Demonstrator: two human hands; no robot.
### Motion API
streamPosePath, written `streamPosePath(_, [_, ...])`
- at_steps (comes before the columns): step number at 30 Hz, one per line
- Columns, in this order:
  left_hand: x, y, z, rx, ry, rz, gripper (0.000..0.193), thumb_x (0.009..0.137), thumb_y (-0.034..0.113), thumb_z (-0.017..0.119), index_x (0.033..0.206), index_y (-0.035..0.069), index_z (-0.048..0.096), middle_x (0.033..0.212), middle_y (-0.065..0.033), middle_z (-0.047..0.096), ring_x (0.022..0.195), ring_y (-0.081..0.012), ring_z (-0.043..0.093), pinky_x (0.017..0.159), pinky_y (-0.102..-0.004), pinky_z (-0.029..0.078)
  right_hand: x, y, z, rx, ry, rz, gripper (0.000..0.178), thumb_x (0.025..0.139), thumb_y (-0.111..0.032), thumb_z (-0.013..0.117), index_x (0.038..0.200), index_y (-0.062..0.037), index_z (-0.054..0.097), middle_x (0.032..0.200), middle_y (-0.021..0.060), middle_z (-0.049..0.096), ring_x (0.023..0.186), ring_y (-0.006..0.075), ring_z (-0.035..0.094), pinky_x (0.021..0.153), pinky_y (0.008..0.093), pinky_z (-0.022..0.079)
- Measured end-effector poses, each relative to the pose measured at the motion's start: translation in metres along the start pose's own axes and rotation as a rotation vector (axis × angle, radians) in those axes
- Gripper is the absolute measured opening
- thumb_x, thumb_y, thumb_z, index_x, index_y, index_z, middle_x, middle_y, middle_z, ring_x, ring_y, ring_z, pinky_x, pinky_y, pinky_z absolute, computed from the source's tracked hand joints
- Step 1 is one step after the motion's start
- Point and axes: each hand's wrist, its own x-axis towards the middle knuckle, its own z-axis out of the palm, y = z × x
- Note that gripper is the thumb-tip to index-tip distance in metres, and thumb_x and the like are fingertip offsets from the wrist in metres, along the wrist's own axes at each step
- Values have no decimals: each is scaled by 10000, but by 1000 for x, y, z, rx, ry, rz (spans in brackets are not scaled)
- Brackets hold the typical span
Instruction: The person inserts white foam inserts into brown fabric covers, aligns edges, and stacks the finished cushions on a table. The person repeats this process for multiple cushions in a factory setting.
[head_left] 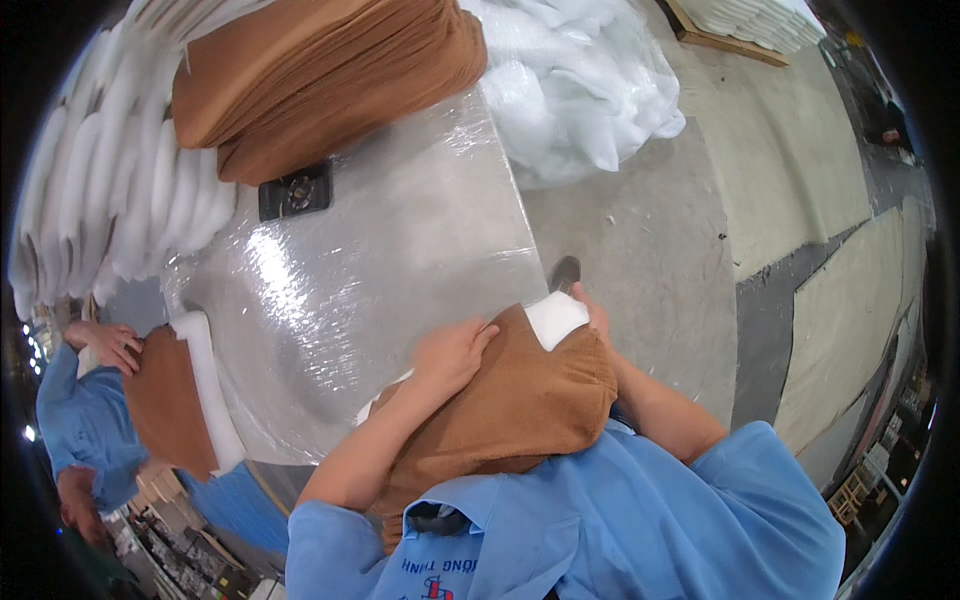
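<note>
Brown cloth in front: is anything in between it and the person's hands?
Nothing visible gets between the left hand and the brown cloth; that hand is right on it. The right hand is at the far end, beside a white piece. Part of it is hidden, so I can't tell everything it touches.

Small black tray (268, 204), grey floor (650, 230).

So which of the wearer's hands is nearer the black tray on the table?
Left. In the picture, the left hand is below and right of the tray; the right hand, holding the brown cover, is much farther right.
</note>
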Motion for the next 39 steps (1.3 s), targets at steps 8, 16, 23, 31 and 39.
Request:
streamPosePath(8, [7,-34,-3,-273,-7,10,318,1055,389,579,1123,101,694,938,-183,726,894,-398,688,798,-489,529,20,6,-15,88,-325,67,532,1080,-505,530,1192,-2,664,1115,163,756,983,363,727,926,506,565])
streamPosePath(16, [-218,-180,-12,-244,569,-542,322,983,376,688,1125,92,737,966,-139,752,870,-303,713,785,-388,557,-94,-80,26,-1265,-137,-642,374,1050,-393,614,1267,-91,651,1111,16,663,1093,132,591,916,323,471])
streamPosePath(23, [-282,-116,166,-1216,534,-467,347,1057,222,616,1362,57,622,1173,-101,743,979,-241,718,816,-426,599,-243,16,115,-2340,-1197,-839,864,814,-450,865,1514,-85,512,1351,228,619,1247,445,595,1098,493,453])
streamPosePath(31, [-194,-35,58,-2055,712,-230,511,1058,238,596,1521,94,433,1404,-146,648,1061,-271,730,917,-442,593,-242,70,166,-2345,-855,-1068,946,780,-392,885,1550,-56,452,1291,262,672,1183,459,649,1023,510,518])
streamPosePath(39, [-149,-21,44,-1665,802,-158,519,1055,308,630,1496,96,456,1273,-75,615,1070,-183,611,875,-382,535,-242,-7,194,-1632,-777,-877,603,819,-27,826,1365,56,584,1177,107,732,1023,180,690,895,321,556])
